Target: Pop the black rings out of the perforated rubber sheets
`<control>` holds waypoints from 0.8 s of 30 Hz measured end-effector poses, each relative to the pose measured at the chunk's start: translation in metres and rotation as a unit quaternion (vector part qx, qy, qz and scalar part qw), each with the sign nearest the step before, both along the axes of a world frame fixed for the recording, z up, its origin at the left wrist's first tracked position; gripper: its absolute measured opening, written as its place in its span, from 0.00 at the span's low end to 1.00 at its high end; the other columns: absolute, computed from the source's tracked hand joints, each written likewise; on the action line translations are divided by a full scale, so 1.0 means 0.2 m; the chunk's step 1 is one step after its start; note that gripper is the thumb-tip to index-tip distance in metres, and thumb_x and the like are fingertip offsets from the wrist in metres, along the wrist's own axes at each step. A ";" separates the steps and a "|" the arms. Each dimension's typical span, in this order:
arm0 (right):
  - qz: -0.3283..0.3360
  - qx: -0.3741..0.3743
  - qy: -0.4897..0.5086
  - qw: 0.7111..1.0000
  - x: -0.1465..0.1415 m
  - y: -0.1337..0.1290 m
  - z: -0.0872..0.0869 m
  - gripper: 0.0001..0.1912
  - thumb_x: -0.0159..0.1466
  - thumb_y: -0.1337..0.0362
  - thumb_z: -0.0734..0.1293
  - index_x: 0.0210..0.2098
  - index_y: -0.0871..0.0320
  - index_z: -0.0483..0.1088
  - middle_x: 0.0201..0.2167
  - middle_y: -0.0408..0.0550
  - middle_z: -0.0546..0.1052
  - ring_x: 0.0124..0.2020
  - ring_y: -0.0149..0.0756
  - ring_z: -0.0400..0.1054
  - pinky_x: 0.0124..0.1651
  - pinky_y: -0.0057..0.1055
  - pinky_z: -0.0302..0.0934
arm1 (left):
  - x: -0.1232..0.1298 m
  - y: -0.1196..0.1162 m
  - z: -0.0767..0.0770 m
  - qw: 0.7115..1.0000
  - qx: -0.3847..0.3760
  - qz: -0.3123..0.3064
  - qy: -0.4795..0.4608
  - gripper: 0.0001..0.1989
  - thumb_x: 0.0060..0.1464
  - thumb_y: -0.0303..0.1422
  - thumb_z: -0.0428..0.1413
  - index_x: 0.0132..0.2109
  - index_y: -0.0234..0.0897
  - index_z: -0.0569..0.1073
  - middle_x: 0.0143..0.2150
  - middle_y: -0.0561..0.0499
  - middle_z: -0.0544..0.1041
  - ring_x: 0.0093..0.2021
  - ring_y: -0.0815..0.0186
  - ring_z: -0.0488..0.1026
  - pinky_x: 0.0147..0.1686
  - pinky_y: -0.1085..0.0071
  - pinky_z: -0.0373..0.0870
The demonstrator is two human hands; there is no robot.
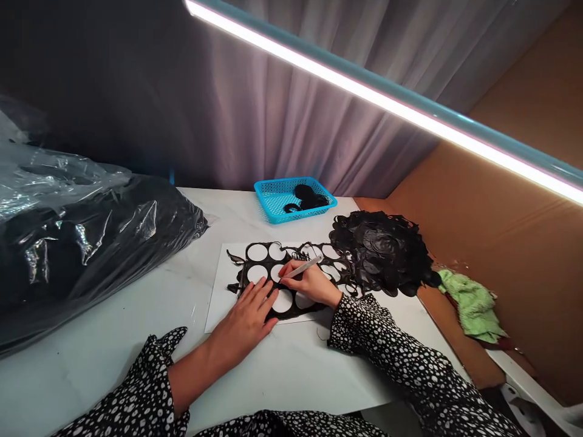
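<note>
From my remote view, the right hand (pixel 310 282) is closed on a slim white pen-like tool (pixel 300 267), and the tip comes down on a black perforated sheet (pixel 266 262). The left hand (pixel 243 309) lies open and flat with spread fingers, on the near edge of this sheet. The sheet's long axis goes left to right, straight ahead of both hands, and the right hand is more over its middle. It lies on a white board (pixel 218 291) on the table (pixel 113 340). Further out, beyond the right hand, is a heap of black cut sheet (pixel 382 249), and a blue plastic basket (pixel 262 194) holds black pieces (pixel 307 197).
</note>
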State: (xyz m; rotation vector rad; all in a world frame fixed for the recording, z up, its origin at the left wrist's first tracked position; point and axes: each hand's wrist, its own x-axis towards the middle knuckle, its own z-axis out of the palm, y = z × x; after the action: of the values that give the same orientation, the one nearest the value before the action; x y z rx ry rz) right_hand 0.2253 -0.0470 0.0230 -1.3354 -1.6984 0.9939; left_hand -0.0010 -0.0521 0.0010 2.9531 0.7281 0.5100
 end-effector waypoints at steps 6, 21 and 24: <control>-0.006 0.010 -0.009 1.000 0.00 0.01 -0.01 0.09 0.59 0.66 0.69 0.25 0.57 0.66 0.35 0.46 0.77 0.37 0.35 0.71 0.43 0.32 0.63 | 0.01 0.00 0.01 1.000 0.009 -0.005 0.011 0.22 0.69 0.37 0.44 0.64 0.32 0.62 0.63 0.38 0.67 0.66 0.53 0.60 0.62 0.48 0.60; -0.325 0.171 -0.299 0.881 0.30 0.16 0.09 0.06 0.64 0.68 0.60 0.33 0.58 0.68 0.30 0.51 0.75 0.29 0.36 0.65 0.35 0.30 0.57 | -0.02 0.02 0.01 0.998 -0.022 -0.045 0.022 0.17 0.69 0.32 0.44 0.61 0.38 0.66 0.63 0.40 0.67 0.66 0.51 0.60 0.61 0.44 0.60; -0.351 0.160 -0.200 0.901 0.38 0.14 0.12 0.07 0.62 0.64 0.62 0.28 0.57 0.66 0.28 0.48 0.75 0.28 0.34 0.65 0.35 0.30 0.57 | -0.03 0.03 0.04 0.997 -0.053 -0.054 0.012 0.19 0.69 0.33 0.46 0.64 0.39 0.63 0.63 0.41 0.67 0.67 0.53 0.60 0.62 0.45 0.60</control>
State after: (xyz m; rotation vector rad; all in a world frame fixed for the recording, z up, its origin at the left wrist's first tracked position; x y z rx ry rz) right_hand 0.3005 -0.0197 0.0479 -1.8010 -1.3786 0.0207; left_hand -0.0064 -0.0453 0.0092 2.8839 0.5737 0.4151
